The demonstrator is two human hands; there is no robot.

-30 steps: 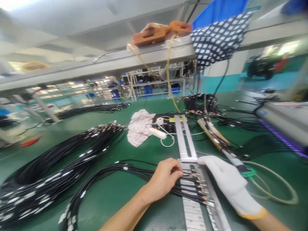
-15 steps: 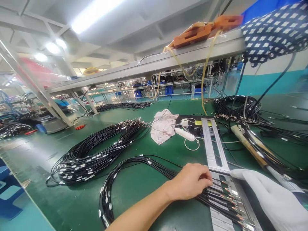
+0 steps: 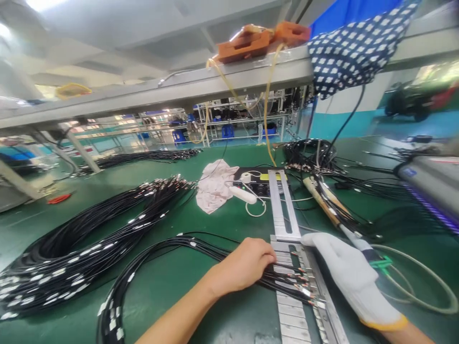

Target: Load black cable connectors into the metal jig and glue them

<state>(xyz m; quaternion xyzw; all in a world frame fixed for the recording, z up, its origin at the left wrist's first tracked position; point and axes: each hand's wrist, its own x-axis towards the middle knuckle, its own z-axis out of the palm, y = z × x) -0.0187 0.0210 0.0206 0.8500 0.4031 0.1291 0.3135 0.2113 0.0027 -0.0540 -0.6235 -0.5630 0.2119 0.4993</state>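
On the green table [image 3: 201, 296], from left: large coil of black cables [image 3: 71, 253]; smaller cable loop [image 3: 150, 258] leading right. Left hand [image 3: 244, 265], bare, grip pressed together on cable ends [image 3: 287, 282] laid across metal rail [image 3: 287, 229]. Right hand [image 3: 349, 274], gloved, flat along rail edge, grip apart, holding nothing.

The counter [image 3: 215, 229] is dark green, and the cables [image 3: 172, 246] on it are black with white tags and coppery ends. The right hand [image 3: 349, 277] wears a white glove with a yellow cuff, beside a silver metal rail [image 3: 281, 210]. Above hang a navy cloth with white checks [image 3: 353, 48] and orange blocks [image 3: 258, 40]; a pale pink rag [image 3: 215, 186] lies on the green.
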